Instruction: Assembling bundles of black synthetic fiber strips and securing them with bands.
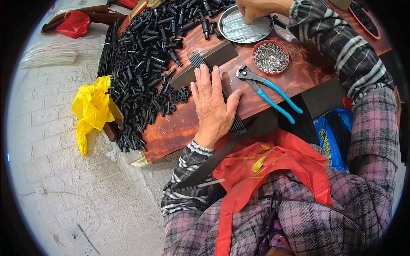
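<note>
My left hand (pixel 212 104) lies flat, fingers stretched, over a row of thin black rods (pixel 232 121) side by side at the table's near edge. Fine pale tips of the rods stick out beyond the fingers. At the top, my right hand (pixel 260 9) reaches into a round metal dish (pixel 221 24) of thin silvery-white strands (pixel 247 29). Its fingers are closed and point down at the strands; whatever they hold is hidden. Cutting pliers with blue handles (pixel 273 96) lie to the right of my left hand. Just beyond them is a red-rimmed bowl of small metal pieces (pixel 270 57).
Black plastic tubular parts (pixel 147 64) are heaped across the table's left side. A dark block (pixel 205 68) lies by my left fingers. A yellow bag (pixel 92 104) hangs at the left edge. A red apron (pixel 273 162) covers my lap. A red-rimmed dish (pixel 366 19) stands far right.
</note>
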Available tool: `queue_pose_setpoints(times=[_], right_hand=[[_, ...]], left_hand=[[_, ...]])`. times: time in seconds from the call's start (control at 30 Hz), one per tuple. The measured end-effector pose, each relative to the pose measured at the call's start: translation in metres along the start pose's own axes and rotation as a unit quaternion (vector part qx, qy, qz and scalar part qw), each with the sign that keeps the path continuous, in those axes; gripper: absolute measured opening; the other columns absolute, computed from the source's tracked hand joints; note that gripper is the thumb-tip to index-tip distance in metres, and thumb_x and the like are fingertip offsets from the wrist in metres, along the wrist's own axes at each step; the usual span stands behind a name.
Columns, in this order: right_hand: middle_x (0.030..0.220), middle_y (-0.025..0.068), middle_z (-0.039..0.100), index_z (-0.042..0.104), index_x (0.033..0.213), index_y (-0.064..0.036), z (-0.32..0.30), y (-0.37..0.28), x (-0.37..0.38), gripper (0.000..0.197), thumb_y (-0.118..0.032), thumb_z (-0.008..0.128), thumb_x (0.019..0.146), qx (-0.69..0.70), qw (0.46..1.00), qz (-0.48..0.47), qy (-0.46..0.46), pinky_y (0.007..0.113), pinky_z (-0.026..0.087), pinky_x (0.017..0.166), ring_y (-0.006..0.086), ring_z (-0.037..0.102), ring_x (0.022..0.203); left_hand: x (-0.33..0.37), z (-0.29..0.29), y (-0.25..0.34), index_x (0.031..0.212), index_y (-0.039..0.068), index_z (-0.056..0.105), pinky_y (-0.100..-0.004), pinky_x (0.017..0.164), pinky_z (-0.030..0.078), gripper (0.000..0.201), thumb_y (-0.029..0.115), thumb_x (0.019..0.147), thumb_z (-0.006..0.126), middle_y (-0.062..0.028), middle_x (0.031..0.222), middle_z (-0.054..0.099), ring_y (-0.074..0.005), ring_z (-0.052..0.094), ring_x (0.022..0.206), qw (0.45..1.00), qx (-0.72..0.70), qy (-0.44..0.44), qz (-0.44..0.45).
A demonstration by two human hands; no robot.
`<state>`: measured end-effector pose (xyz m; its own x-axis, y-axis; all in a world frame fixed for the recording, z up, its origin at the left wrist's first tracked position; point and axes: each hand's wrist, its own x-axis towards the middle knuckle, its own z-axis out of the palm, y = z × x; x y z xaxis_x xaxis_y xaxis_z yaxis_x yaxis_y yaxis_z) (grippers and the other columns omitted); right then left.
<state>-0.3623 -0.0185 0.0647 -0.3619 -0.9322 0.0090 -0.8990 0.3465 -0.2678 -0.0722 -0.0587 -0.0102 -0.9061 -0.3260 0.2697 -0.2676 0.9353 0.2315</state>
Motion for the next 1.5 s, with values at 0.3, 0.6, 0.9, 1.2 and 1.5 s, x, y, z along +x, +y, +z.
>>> queue_pose_setpoints(times=[0.3, 0.6, 0.9, 1.2, 1.5], right_hand=[[0.056, 0.0191, 0.055, 0.059, 0.061, 0.0037, 0.013, 0.021, -0.013, 0.014, -0.007, 0.052, 0.055, 0.112, 0.969, -0.162, 0.148, 0.038, 0.039, 0.045, 0.0281, 0.054, 0.049], [0.056, 0.0218, 0.052, 0.057, 0.059, 0.0046, 0.000, -0.009, -0.015, 0.013, -0.007, 0.053, 0.057, 0.046, 0.973, -0.145, 0.173, 0.039, 0.039, 0.047, 0.0331, 0.053, 0.051], [0.066, 0.0169, 0.059, 0.064, 0.084, -0.0033, 0.050, -0.072, -0.030, 0.022, -0.001, 0.055, 0.064, 0.154, 0.971, -0.181, 0.034, 0.034, 0.045, 0.056, 0.0275, 0.060, 0.063], [0.075, 0.0184, 0.061, 0.061, 0.098, -0.0063, 0.049, -0.078, -0.030, 0.031, 0.000, 0.053, 0.069, 0.123, 0.975, -0.184, -0.007, 0.033, 0.046, 0.059, 0.0274, 0.060, 0.067], [0.077, 0.0179, 0.061, 0.061, 0.097, -0.0056, 0.049, -0.081, -0.028, 0.027, -0.001, 0.053, 0.072, 0.126, 0.976, -0.175, -0.005, 0.033, 0.047, 0.062, 0.0269, 0.061, 0.069]], left_hand=[[-0.006, -0.004, 0.001, 0.126, 0.002, 0.030, -0.0499, 0.098, 0.014, 0.066, 0.031, 0.074, 0.058, -0.0237, 0.132, 0.020, -0.0382, 0.019, 0.123, 0.999, 0.021, -0.017, 0.020], [-0.005, -0.003, 0.003, 0.126, 0.001, 0.030, -0.0496, 0.098, 0.014, 0.066, 0.031, 0.074, 0.058, -0.0240, 0.132, 0.020, -0.0383, 0.018, 0.123, 0.999, 0.018, -0.017, 0.023], [-0.005, -0.005, 0.005, 0.126, 0.002, 0.029, -0.0493, 0.099, 0.013, 0.066, 0.031, 0.074, 0.058, -0.0235, 0.132, 0.019, -0.0374, 0.017, 0.124, 0.999, 0.021, -0.025, 0.013], [-0.006, -0.005, 0.004, 0.126, 0.001, 0.029, -0.0494, 0.099, 0.013, 0.066, 0.031, 0.075, 0.057, -0.0241, 0.132, 0.019, -0.0376, 0.017, 0.124, 0.999, 0.020, -0.031, 0.011], [-0.007, -0.006, 0.004, 0.126, 0.000, 0.029, -0.0499, 0.099, 0.013, 0.066, 0.032, 0.075, 0.056, -0.0245, 0.132, 0.019, -0.0381, 0.016, 0.124, 0.999, 0.023, -0.031, 0.009]])
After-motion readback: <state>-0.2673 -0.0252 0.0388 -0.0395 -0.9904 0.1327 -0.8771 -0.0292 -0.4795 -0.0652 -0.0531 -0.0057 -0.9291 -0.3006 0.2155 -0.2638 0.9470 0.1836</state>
